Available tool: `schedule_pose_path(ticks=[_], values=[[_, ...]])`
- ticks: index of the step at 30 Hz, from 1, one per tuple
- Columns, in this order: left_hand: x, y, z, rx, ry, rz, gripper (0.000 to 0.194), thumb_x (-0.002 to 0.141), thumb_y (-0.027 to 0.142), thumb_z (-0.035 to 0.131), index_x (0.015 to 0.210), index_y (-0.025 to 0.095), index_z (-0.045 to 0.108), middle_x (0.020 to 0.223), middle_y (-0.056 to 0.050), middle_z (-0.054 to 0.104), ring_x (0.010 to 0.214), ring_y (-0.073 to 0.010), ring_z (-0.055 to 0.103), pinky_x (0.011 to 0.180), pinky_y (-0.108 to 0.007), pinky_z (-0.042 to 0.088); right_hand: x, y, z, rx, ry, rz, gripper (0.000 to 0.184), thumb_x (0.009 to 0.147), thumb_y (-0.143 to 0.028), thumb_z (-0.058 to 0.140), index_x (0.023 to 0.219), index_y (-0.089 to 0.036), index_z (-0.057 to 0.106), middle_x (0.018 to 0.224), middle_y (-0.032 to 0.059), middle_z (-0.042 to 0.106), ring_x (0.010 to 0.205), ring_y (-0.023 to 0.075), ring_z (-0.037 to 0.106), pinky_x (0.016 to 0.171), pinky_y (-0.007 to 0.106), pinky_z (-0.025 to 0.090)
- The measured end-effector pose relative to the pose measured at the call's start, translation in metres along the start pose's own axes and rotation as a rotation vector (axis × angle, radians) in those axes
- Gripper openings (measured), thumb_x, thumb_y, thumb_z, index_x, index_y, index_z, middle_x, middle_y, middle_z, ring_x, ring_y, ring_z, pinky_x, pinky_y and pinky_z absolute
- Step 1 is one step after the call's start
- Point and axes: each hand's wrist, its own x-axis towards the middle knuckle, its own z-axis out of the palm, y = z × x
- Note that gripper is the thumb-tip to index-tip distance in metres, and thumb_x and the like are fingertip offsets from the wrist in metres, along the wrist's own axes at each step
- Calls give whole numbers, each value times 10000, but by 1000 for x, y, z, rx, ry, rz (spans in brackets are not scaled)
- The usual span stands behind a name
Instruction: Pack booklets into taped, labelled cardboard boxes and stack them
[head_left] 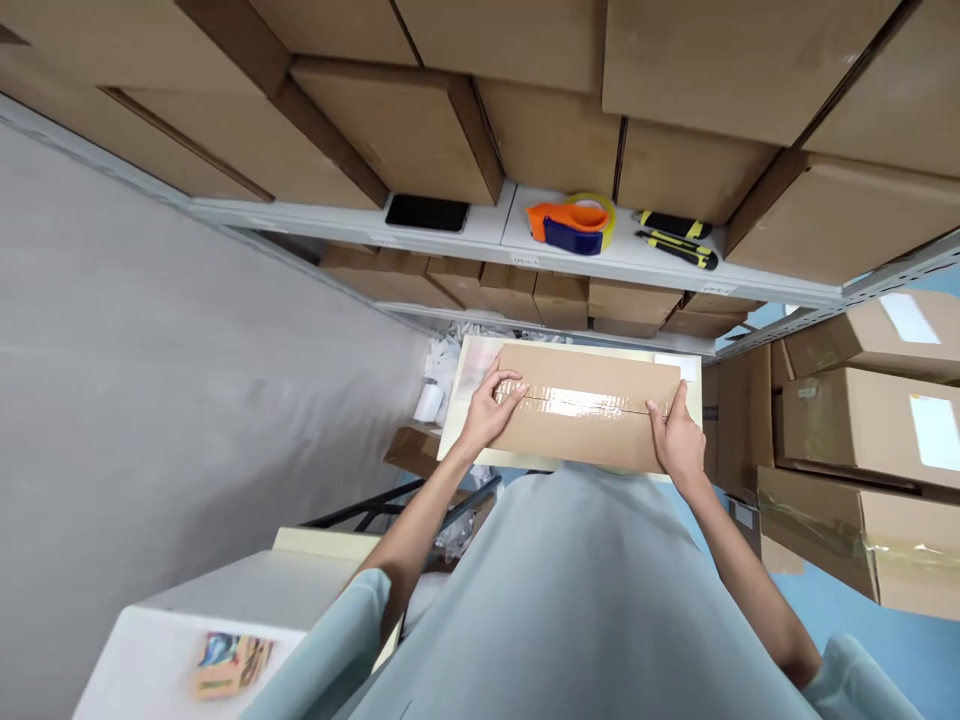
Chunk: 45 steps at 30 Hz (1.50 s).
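Observation:
A closed cardboard box [585,440] lies in front of me on a pale board [469,375], with shiny clear tape [577,402] running along its middle seam. My left hand [491,405] grips the box's left end, thumb on top over the end of the tape. At the opposite end, my right hand [679,440] holds the right edge, its thumb on the top face near the seam and the index finger along the side. The undersides of the fingers are partly hidden by the box.
On the shelf [487,225] ahead lie a black phone [427,213], an orange and blue tape dispenser [571,225] and two yellow-black box cutters [679,240]. Cardboard boxes [405,125] fill the shelves. More boxes [847,420] are stacked at right; a grey wall [187,380] stands left.

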Motion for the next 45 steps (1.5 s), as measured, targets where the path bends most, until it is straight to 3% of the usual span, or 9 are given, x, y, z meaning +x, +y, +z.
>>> schedule_pose_path(ticks=[8, 12, 17, 21, 25, 28, 31, 38, 45], values=[[-1, -17, -1, -46, 25, 25, 408, 937, 602, 692, 1088, 226, 736, 1653, -163, 558, 1595, -336, 475, 1325, -533, 363, -10, -6, 3, 41, 24, -5, 840, 1154, -590, 183, 1784, -59, 21, 1468, 302, 685, 1162, 402, 793, 989, 498, 582], [-4, -10, -12, 66, 54, 165, 348, 1034, 529, 609, 1156, 231, 742, 1720, -166, 472, 1635, -336, 415, 1304, -565, 399, -7, -8, 4, -16, 152, -52, 859, 1139, -598, 113, 1772, -18, 125, 1752, 300, 367, 1336, 390, 716, 1059, 474, 574], [13, 23, -39, 231, 99, 429, 255, 1083, 440, 571, 1085, 247, 739, 1734, -114, 468, 1643, -341, 392, 1321, -602, 377, 19, -18, -25, -305, 331, -183, 854, 1122, -619, 315, 1692, 11, 401, 1774, 289, 329, 1674, 412, 319, 1360, 529, 251], [63, 68, -47, 203, 140, 547, 226, 1096, 385, 544, 1124, 260, 730, 1634, -100, 580, 1597, -325, 460, 1329, -631, 358, 57, -73, -81, -375, 424, -363, 841, 1114, -617, 394, 1695, -9, 401, 1770, 275, 348, 1683, 413, 289, 1378, 569, 167], [121, 116, -37, 114, 189, 602, 179, 1063, 342, 599, 1138, 238, 724, 1550, -139, 625, 1536, -333, 523, 1287, -592, 432, 99, -166, -134, -350, 446, -546, 741, 1117, -491, 467, 1673, -6, 399, 1724, 279, 436, 1632, 378, 392, 1350, 493, 264], [145, 137, -25, 84, 216, 578, 178, 1007, 271, 657, 1168, 224, 715, 1508, -165, 635, 1483, -341, 570, 1253, -583, 473, 127, -231, -151, -335, 356, -578, 630, 1112, -389, 510, 1631, -40, 435, 1604, 281, 553, 1492, 331, 543, 1255, 411, 398], [147, 139, -18, 83, 228, 573, 214, 988, 228, 661, 1197, 218, 705, 1516, -163, 627, 1489, -344, 561, 1262, -583, 462, 152, -272, -146, -365, 296, -525, 529, 1061, -292, 596, 1511, -20, 541, 1504, 300, 620, 1409, 340, 601, 1182, 400, 448], [120, 112, -23, 13, 287, 532, 231, 1004, 223, 619, 1222, 231, 692, 1488, -139, 652, 1459, -328, 583, 1228, -554, 503, 182, -283, -117, -338, 226, -482, 562, 1015, -216, 619, 1516, 17, 513, 1548, 312, 599, 1446, 335, 565, 1230, 410, 374], [98, 115, -3, -42, 268, 470, 261, 982, 185, 623, 1232, 221, 687, 1435, -141, 694, 1374, -323, 651, 1191, -538, 537, 169, -274, -132, -135, 165, -550, 549, 1003, -180, 613, 1513, 7, 531, 1446, 286, 685, 1301, 334, 665, 1133, 399, 477]])
